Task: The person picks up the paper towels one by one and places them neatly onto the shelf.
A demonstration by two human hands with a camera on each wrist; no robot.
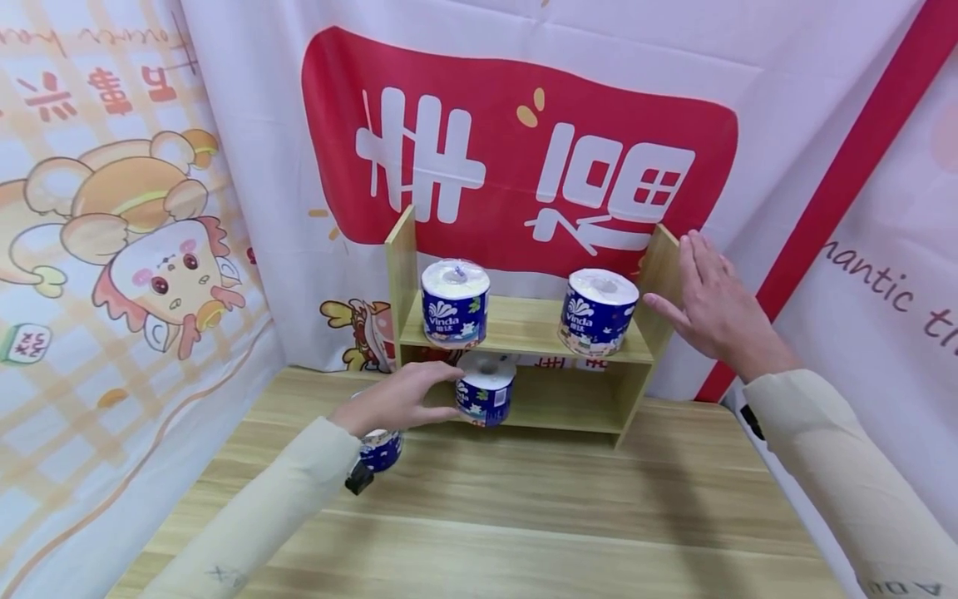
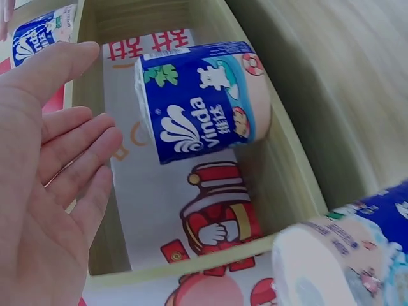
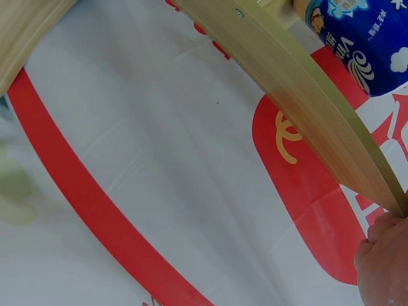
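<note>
A small two-tier wooden shelf stands on the table. On its lower tier is a blue-wrapped Vinda toilet paper roll. My left hand is beside that roll; in the left wrist view, its spread, relaxed fingers show a gap to the wrapper. My right hand rests at the shelf's right side panel, fingers straight and thumb pointing inward. Only part of this hand shows in the right wrist view. The upper tier bears a left toilet paper roll and a right one, both upright.
Another toilet paper roll stands on the wooden table, left of the shelf and partly behind my left forearm. Behind the shelf hangs a white cloth with a red printed banner. Printed curtains close off both sides.
</note>
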